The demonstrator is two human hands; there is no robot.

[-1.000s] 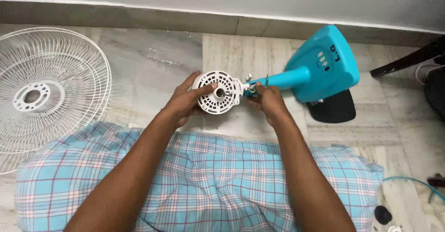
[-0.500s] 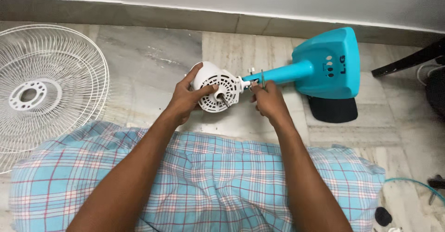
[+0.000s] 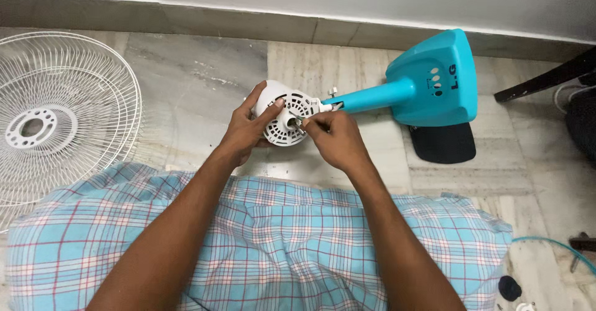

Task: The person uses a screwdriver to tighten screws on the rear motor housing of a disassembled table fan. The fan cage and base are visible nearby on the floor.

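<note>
A blue checked cloth point(image 3: 261, 236) is spread nearest the camera, across the lap, and both forearms are stretched out over it. Beyond the cloth, the white motor housing point(image 3: 287, 113) of a fan is held above the marble floor point(image 3: 186, 75). The left hand point(image 3: 245, 131) is wrapped round the near left side of the housing, its fingers point(image 3: 273, 109) curled over the slotted face and its thumb laid along the rounded back. The right hand point(image 3: 335, 140) is set just to the right of the housing; its fingers are pinched together at the housing's centre, around what seems to be a thin metal part, though the part is too small to be made out. Neither hand is opened flat.

From the right side of the housing a blue neck point(image 3: 372, 97) is run out to the blue fan base point(image 3: 437, 78), which is tipped on the floor near the wall. A dark flat pad point(image 3: 444, 143) is seen just under the base.

On the left, well apart from the hands, a white wire guard point(image 3: 62, 118) is laid flat on the floor, its edge partly covered by the cloth. At the far right a dark furniture leg point(image 3: 546, 78) is seen, and at the lower right a thin blue cord point(image 3: 546, 246) and a small dark round piece point(image 3: 509, 288) are left on the floor. Farthest off, a grey skirting point(image 3: 186, 22) is run along the foot of the wall.
</note>
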